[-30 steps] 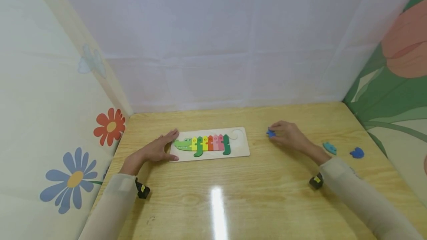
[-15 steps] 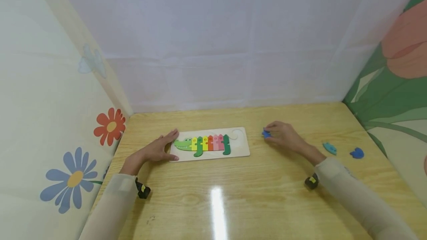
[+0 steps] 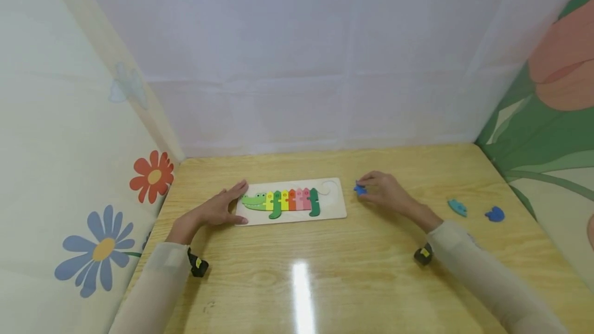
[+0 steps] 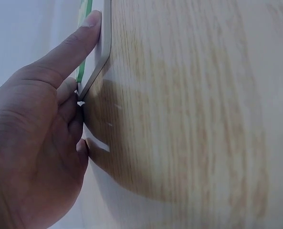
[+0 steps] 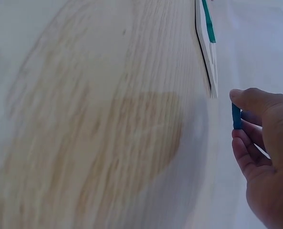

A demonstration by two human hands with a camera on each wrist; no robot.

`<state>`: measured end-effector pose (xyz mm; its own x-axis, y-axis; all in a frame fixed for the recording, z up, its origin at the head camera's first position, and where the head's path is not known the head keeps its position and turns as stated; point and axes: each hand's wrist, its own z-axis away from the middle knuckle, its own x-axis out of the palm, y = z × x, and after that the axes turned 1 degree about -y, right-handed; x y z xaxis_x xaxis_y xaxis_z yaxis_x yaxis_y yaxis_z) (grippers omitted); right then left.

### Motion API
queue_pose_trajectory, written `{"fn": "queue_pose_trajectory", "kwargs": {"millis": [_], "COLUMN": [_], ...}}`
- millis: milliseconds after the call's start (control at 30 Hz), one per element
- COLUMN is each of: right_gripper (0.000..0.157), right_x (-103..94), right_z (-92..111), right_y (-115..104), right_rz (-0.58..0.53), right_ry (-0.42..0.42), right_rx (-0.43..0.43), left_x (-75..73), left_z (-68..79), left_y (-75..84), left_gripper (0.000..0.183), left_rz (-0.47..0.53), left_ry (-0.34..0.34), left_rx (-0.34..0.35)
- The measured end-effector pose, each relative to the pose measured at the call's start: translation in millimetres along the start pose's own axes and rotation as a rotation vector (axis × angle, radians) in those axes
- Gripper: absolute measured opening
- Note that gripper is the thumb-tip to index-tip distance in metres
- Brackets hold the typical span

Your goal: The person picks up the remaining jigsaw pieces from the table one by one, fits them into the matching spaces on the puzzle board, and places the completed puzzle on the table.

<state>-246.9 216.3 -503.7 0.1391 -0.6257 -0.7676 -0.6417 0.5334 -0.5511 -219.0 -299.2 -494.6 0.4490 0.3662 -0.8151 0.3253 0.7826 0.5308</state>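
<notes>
A pale wooden puzzle board (image 3: 334, 207) lies on the table, filled from the left with a crocodile (image 3: 254, 201) of green, yellow, red, pink and dark green pieces. At its right end a curled tail outline is bare wood. My left hand (image 3: 215, 208) rests at the board's left end, index finger at the far corner and thumb at the near one; the left wrist view shows the thumb (image 4: 74, 52) lying straight along the edge. Just right of the board, my right hand (image 3: 390, 194) pinches a small blue puzzle piece (image 3: 359, 188), seen edge-on (image 5: 236, 116) in the right wrist view.
A teal puzzle piece (image 3: 457, 207) and a blue rounded one (image 3: 495, 214) lie on the table (image 3: 371, 272) to the right, beyond the right forearm. White cloth (image 3: 278, 92) hangs behind the table, with flower-printed cloths at both sides.
My right hand has moved left toward the board, carrying the blue puzzle piece. My left hand and the board have stayed in place.
</notes>
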Motion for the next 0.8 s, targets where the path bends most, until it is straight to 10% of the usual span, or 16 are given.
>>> {"fn": "queue_pose_trajectory", "kwargs": {"millis": [800], "right_gripper": [0.041], "right_x": [16.9], "right_z": [-20.1], "right_y": [-22.8], "right_rz": [-0.057], "right_ry": [-0.065], "right_rx": [-0.052], "left_x": [0.6], "left_z": [-0.9], "left_y": [-3.9], "left_gripper": [0.108], "left_rz": [0.017], "left_ry": [-0.015], "left_rx": [-0.021]}}
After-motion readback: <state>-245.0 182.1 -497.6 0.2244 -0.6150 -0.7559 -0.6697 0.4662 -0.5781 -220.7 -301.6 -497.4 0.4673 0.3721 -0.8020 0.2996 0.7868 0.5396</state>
